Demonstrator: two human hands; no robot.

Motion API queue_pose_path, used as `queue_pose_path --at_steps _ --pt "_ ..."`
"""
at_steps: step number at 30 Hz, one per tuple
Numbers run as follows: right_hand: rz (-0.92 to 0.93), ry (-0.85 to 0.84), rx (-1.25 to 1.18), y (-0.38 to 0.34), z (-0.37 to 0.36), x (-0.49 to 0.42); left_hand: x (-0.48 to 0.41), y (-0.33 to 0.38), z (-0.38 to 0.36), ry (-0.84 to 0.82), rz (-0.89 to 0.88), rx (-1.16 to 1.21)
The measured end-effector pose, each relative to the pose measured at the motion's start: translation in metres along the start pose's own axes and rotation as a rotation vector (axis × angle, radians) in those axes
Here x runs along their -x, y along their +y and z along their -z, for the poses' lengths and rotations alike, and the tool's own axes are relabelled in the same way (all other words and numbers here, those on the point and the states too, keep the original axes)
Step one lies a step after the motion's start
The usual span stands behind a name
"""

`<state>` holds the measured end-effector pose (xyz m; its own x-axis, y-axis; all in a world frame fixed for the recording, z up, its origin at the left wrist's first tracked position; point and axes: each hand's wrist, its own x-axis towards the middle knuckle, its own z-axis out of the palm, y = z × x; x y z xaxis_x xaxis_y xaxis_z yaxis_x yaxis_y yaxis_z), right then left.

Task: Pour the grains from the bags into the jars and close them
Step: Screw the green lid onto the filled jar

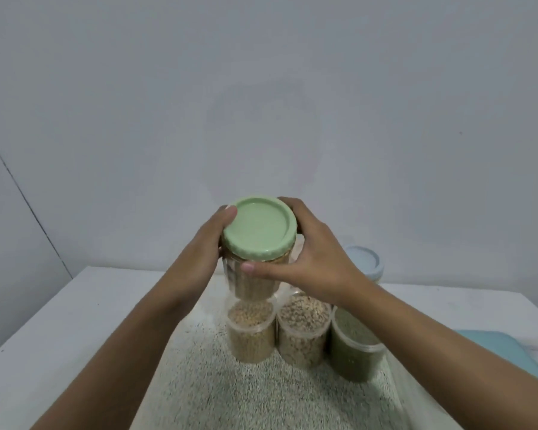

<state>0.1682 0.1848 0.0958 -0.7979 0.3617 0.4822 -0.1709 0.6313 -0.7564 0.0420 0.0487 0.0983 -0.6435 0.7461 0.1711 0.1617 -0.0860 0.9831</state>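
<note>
White table [59, 321], speckled mat [261, 392]: three open grain jars [303, 330]; blue-lidded jar [362, 262] behind. Raised jar [252, 282], green lid [260, 229] on, gripped by left hand [196, 256] and right hand [317, 268], fingers curled round it.

Clear ribbed jar [251, 282] full of tan grains, green lid [260, 229] on, held roughly upright off the table; left hand [205, 243] grips its side, right hand [317, 268] grips at the lid rim. Below it three open jars in a touching row: tan-grain jar [251, 336] left, pale-flake jar [303, 333] middle, green-grain jar [353, 355] right. Blue-lidded jar [365, 265] behind the row, closed
</note>
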Motion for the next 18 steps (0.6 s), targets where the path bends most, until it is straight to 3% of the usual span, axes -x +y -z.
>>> queue_pose_path --at_steps 7,18 --pt "-0.072 -0.048 0.203 0.052 -0.014 -0.055 -0.073 -0.041 0.015 -0.092 0.006 -0.138" --pt "-0.212 -0.287 0.623 0.123 -0.038 -0.073 -0.117 -0.133 0.005 -0.101 0.273 0.0"
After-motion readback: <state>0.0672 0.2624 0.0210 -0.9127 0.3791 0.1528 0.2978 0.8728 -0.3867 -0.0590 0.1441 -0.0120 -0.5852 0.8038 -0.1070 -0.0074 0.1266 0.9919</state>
